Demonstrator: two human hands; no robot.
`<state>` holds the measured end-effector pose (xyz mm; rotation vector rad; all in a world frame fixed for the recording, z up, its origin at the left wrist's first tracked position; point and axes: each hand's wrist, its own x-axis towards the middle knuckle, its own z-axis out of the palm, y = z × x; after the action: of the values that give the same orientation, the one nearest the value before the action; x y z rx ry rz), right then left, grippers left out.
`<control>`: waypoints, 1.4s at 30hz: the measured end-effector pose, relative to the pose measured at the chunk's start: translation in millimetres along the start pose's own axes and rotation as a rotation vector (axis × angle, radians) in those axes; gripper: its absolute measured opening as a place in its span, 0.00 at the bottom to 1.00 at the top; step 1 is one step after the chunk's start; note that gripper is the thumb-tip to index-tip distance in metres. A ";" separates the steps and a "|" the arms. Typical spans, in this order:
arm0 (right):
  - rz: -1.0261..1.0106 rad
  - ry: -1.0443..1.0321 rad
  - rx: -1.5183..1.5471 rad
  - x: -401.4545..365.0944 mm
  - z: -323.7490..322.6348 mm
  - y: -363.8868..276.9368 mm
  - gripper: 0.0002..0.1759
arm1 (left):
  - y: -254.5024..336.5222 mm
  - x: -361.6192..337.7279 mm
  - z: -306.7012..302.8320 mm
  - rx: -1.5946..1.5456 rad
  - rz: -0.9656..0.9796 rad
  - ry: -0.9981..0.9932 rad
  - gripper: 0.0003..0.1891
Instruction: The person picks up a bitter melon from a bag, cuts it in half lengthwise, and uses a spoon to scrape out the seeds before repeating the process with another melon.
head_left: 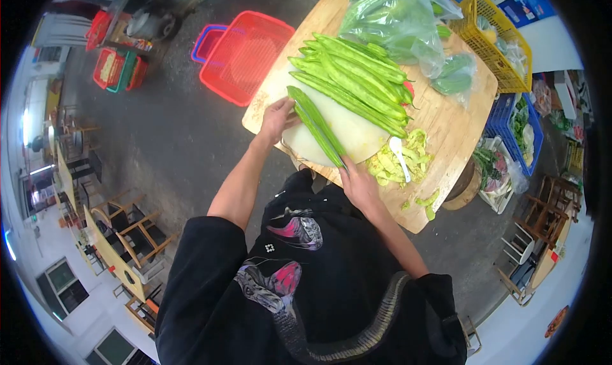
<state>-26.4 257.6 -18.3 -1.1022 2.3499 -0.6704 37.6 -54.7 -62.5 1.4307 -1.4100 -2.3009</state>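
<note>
A long green cucumber-like vegetable [312, 123] lies slantwise on the round white cutting board [357, 142], with a lengthwise dark line down it. My left hand [278, 120] grips its far left end between thumb and fingers. At the near end my right hand [359, 183] is closed around what looks like a knife [345, 168], mostly hidden by the hand and vegetable. Just beyond, several long pale-green lengths [357, 78] lie heaped side by side. Right of the board sits a pile of yellow-green scrapings [389, 164] with a white spoon [400, 158] on it.
The wooden table [462, 120] also bears clear plastic bags [395, 30] of green vegetables. A red basket [245, 59] is on the floor to the left. Yellow [494, 46] and blue crates [507, 132] stand along the right side. Wooden chairs [137, 228] are farther left.
</note>
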 end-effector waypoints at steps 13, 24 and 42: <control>-0.026 -0.037 -0.013 -12.8 -27.5 9.7 0.21 | 85.1 -43.4 93.8 0.940 1.203 0.360 0.38; -0.016 -0.034 0.005 -8.1 -19.9 14.8 0.21 | 81.2 -25.4 113.0 1.388 1.189 0.191 0.54; 0.065 -0.068 -0.024 -10.1 -13.7 4.3 0.24 | 77.2 -27.7 110.6 1.231 1.335 -0.068 0.53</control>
<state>-31.0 271.2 -8.2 -1.0375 2.3307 -0.5737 -57.5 -12.8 27.7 0.0608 -2.6789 -0.5734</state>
